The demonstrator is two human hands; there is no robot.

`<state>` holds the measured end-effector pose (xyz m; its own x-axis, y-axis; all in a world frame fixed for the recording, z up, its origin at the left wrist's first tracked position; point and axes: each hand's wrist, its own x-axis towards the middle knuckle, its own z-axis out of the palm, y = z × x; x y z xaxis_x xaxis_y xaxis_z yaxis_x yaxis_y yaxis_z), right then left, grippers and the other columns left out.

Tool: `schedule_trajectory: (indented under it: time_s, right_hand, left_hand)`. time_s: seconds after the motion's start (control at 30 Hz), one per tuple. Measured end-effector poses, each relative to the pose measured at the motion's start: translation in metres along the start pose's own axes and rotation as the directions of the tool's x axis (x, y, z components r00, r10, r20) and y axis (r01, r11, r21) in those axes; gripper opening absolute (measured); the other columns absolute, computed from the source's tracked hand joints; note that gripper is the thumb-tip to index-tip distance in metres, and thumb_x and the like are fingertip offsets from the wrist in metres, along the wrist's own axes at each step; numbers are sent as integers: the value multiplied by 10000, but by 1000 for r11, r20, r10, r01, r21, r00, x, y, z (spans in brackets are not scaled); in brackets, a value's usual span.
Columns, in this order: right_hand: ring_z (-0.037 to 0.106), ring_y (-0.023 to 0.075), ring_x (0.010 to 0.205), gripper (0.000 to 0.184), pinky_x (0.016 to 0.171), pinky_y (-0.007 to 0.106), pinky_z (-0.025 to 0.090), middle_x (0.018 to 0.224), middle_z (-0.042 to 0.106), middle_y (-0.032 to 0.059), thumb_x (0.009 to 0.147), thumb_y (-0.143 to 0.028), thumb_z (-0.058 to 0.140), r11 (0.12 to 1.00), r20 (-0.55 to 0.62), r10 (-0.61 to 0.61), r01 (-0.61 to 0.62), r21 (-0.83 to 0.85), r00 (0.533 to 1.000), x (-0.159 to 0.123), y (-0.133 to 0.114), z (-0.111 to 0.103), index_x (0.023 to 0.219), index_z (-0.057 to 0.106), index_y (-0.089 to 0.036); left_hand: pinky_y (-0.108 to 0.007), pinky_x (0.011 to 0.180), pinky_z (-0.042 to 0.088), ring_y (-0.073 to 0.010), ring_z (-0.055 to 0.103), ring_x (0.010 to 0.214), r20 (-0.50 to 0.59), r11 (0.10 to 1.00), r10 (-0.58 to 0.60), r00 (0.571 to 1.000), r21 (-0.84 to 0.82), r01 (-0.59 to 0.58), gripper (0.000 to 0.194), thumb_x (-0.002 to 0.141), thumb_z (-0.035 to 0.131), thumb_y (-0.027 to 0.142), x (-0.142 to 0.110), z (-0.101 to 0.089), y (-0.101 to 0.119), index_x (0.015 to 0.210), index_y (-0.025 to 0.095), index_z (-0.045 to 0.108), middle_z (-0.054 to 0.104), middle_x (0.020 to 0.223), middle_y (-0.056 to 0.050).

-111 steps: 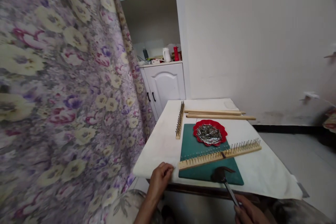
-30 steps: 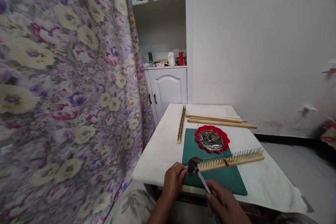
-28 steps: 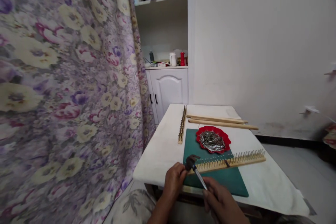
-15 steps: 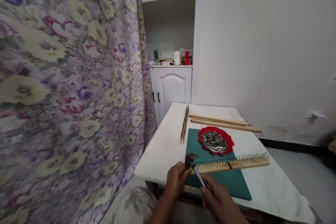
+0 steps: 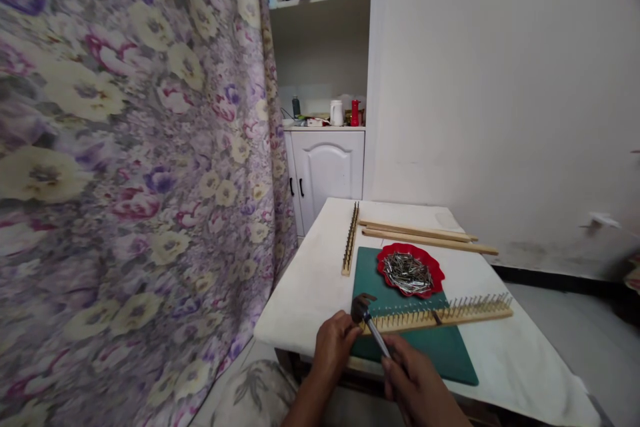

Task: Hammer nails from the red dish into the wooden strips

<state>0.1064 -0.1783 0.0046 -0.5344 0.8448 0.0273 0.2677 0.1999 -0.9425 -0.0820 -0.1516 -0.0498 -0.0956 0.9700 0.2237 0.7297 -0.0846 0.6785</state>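
Note:
A wooden strip (image 5: 450,315) studded with a row of upright nails lies across a green mat (image 5: 425,343) on the white table (image 5: 310,287). My left hand (image 5: 334,345) is closed at the strip's near left end, fingers pinched there; what they pinch is too small to see. My right hand (image 5: 417,387) grips the metal handle of a hammer (image 5: 363,310), whose dark head hovers just above that left end. A red scalloped dish (image 5: 411,270) heaped with loose nails sits on the mat behind the strip.
A second nailed strip (image 5: 350,239) lies along the mat's left side, and two bare wooden sticks (image 5: 425,235) rest at the table's far edge. A flowered curtain (image 5: 125,167) hangs close on the left. A white cabinet (image 5: 325,170) stands behind the table.
My right hand brought the hammer from the mat's near right edge over to the strip's left end. My left hand moved from the table edge to that end. Over the last second little shifted.

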Motion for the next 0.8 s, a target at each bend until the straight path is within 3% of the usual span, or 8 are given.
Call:
schedule_trajectory:
  time_s: [0.27,0.63,0.8]
  right_hand:
    - [415,84,294,405,329,203,290,550,557,-55,901,-404,347,999,-30,26,-25,22,999,-1,-1,-5,1167,481,-129]
    - [458,112,331,399,452,239,430,518,577,-51,878,-393,407,1000,-22,23,-23,15,999,1,1,-2,1151,543,-137]
    - [445,100,322,396,420,221,417,516,560,-59,868,-387,421,998,-27,46,-45,41,999,1,-1,-1,1158,535,-143]
  left_hand:
    - [-227,645,385,-145,557,691,-10,996,-6,1000,-85,5,129,770,531,221,-4,-4,6,763,176,652,586,729,-9]
    - [-208,603,348,-136,525,672,1,998,-8,1000,-57,9,169,770,520,219,1,0,4,611,172,550,518,655,10]
    - [-217,600,353,-143,525,659,5,998,-16,1000,-55,16,186,776,512,233,0,-1,4,606,169,552,514,652,4]
